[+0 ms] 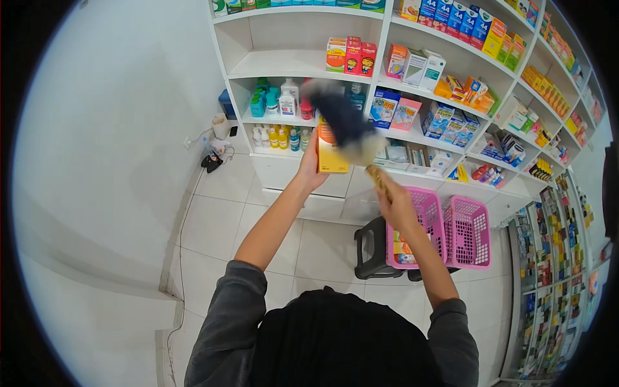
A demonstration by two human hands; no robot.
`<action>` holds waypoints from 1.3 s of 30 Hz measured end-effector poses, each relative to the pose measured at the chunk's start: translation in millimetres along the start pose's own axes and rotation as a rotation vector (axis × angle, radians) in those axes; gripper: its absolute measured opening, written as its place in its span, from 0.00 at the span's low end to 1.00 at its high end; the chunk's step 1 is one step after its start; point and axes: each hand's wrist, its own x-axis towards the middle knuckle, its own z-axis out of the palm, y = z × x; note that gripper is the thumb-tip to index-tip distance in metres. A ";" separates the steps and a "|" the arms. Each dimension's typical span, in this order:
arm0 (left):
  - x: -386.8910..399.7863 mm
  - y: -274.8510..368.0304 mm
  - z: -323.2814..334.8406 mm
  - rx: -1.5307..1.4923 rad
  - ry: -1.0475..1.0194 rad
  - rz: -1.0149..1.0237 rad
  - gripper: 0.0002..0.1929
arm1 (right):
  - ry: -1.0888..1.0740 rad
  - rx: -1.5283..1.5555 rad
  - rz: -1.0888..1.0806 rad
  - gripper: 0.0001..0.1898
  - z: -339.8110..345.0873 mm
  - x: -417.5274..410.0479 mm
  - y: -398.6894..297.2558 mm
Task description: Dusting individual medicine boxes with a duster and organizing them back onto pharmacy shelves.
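Note:
My left hand (313, 164) grips a yellow and orange carton (333, 157) by its left side, in front of the lower shelves. The handle of a duster (378, 181) is in my right hand (396, 200), whose fingers are closed around it. The duster's dark blue and whitish head (343, 116) is blurred and lies over the upper part of the carton, hiding some of it. Whether the duster touches the carton, I cannot tell.
White shelves (300, 76) with medicine boxes and bottles stand ahead and to the right. Two pink plastic baskets (468, 198) sit at the right, the nearer one holding boxes, by a dark stool (370, 246). A cable (182, 251) runs along the left wall.

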 end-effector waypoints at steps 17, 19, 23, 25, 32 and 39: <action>3.0 14.4 13.2 0.109 -0.117 -0.046 0.27 | 0.183 0.039 0.176 0.21 -14.4 1.5 11.9; 7.5 14.1 -2.1 0.051 -0.061 0.009 0.27 | 0.046 -0.085 -0.139 0.21 -8.6 3.8 -0.6; 9.7 17.3 4.2 0.120 0.002 -0.060 0.26 | -0.028 0.103 0.362 0.21 -17.7 17.7 -10.7; 11.7 14.8 2.9 0.036 -0.039 -0.019 0.22 | -0.058 0.060 0.153 0.21 -7.1 12.5 -9.2; 19.4 18.2 -17.9 -0.060 -0.075 -0.026 0.21 | -0.083 0.019 0.119 0.22 2.3 22.1 -11.5; 32.1 9.5 -22.9 -0.011 0.141 -0.104 0.18 | -0.045 0.069 0.141 0.21 0.2 21.8 -11.4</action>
